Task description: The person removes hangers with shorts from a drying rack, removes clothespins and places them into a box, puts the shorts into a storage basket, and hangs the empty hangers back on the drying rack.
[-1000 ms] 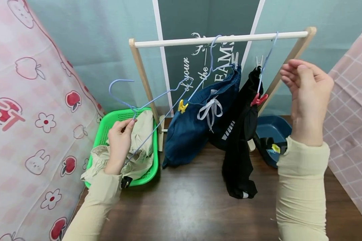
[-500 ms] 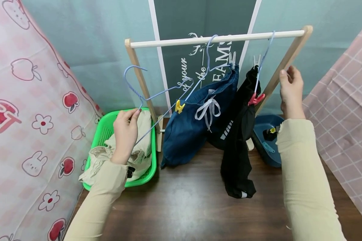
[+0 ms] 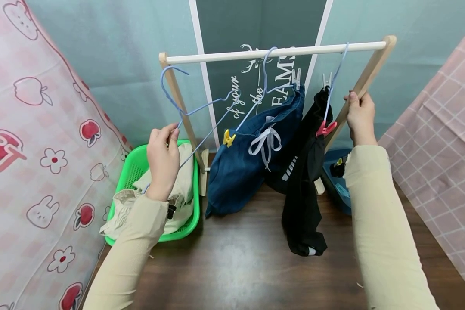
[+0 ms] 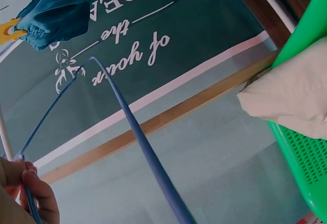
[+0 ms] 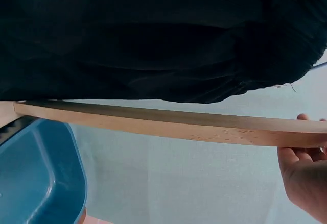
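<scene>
My left hand [image 3: 163, 160] pinches a bare blue wire hanger [image 3: 205, 105] just below its hook, left of the clothes rack. The hook stands close to the left post, and the hanger's lower wire runs down behind the hand. My right hand [image 3: 360, 115] grips the rack's right wooden post [image 5: 179, 124]. From the white rail [image 3: 232, 55] hang blue shorts [image 3: 236, 172] with a white drawstring bow, held by a yellow clip [image 3: 228, 137] and a clear one. Right of them hang black trousers [image 3: 304, 206] with a red clip [image 3: 326, 128] and a clear clip.
A green basket [image 3: 195, 206] with beige clothing [image 3: 184, 185] stands below my left hand. Behind my right forearm sits a blue basin [image 5: 46, 173] holding clips. Patterned curtains flank both sides, and a printed cloth hangs behind the rack.
My right hand has come down and inward from beside the rack onto its right post. The left hand has raised the hanger and shifted it slightly right, nearer the rail.
</scene>
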Motion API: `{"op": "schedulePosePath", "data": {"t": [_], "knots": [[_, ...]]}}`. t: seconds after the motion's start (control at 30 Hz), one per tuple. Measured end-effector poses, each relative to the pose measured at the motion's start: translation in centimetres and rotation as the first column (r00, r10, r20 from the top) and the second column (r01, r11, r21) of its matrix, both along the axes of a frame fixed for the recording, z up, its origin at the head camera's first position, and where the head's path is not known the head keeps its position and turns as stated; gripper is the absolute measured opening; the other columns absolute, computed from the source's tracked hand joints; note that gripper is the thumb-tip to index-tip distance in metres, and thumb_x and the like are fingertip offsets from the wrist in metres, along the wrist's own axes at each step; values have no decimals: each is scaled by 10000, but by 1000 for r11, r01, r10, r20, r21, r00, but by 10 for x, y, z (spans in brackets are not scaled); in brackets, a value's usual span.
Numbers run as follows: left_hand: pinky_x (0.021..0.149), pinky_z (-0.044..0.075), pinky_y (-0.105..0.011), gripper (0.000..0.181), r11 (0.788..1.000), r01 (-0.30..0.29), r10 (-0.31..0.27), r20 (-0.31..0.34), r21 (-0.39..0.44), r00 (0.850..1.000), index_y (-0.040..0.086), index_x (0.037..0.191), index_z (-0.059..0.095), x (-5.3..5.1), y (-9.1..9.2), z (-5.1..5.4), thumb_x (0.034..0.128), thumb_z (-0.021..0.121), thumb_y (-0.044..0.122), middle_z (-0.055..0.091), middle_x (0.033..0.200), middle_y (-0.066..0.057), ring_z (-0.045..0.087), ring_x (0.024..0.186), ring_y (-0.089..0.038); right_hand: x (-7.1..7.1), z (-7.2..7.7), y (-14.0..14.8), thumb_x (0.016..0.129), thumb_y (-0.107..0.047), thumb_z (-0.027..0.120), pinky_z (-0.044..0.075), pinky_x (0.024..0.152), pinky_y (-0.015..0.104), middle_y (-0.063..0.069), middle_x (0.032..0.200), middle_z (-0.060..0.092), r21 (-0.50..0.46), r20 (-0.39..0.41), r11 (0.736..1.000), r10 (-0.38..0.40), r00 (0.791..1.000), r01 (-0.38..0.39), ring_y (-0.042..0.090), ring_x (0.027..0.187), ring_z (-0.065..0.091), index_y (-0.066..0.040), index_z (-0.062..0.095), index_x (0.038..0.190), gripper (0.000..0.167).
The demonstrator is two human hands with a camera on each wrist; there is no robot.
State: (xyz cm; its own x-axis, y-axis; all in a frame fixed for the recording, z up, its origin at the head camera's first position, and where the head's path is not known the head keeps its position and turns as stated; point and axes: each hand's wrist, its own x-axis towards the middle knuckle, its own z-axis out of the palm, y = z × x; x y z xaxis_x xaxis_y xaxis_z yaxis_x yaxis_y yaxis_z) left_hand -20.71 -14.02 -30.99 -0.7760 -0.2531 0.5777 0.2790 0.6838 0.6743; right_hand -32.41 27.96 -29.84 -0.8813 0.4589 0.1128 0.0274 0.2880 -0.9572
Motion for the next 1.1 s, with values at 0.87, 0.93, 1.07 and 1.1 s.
{"op": "schedulePosePath", "data": {"t": [0.87, 0.93, 1.07, 1.1], "knots": [[558, 327, -288, 330, 995, -94, 90, -121, -31, 989, 50, 1276, 606, -16, 26, 9, 1015, 429, 147, 552, 1075, -202, 541, 721, -303, 0, -5, 0, 980, -510, 239, 416, 957, 347, -111, 1108, 548, 232, 75, 971, -77, 994, 58, 201, 1123, 502, -284, 440, 1233, 395], [568, 342, -301, 328, 995, -100, 96, -109, -24, 989, 44, 1275, 605, -16, 27, 11, 1016, 435, 152, 546, 1059, -209, 548, 738, -313, 0, -5, 0, 982, -507, 237, 415, 969, 347, -108, 1130, 553, 230, 77, 972, -75, 994, 56, 203, 1141, 498, -265, 433, 1255, 414], [595, 372, -330, 330, 993, -121, 121, -74, -4, 990, 40, 1269, 608, -16, 27, 14, 1018, 445, 177, 532, 1013, -213, 556, 776, -328, 0, -4, 0, 984, -507, 235, 415, 958, 340, -126, 1116, 553, 239, 77, 969, -76, 994, 56, 202, 1129, 496, -246, 431, 1272, 435], [597, 373, -333, 331, 992, -128, 127, -66, -3, 990, 42, 1270, 608, -17, 26, 15, 1018, 446, 183, 531, 1010, -210, 557, 782, -328, 0, -4, 0, 985, -506, 235, 417, 953, 339, -126, 1115, 555, 245, 75, 968, -79, 994, 58, 197, 1119, 497, -237, 432, 1277, 443]]}}
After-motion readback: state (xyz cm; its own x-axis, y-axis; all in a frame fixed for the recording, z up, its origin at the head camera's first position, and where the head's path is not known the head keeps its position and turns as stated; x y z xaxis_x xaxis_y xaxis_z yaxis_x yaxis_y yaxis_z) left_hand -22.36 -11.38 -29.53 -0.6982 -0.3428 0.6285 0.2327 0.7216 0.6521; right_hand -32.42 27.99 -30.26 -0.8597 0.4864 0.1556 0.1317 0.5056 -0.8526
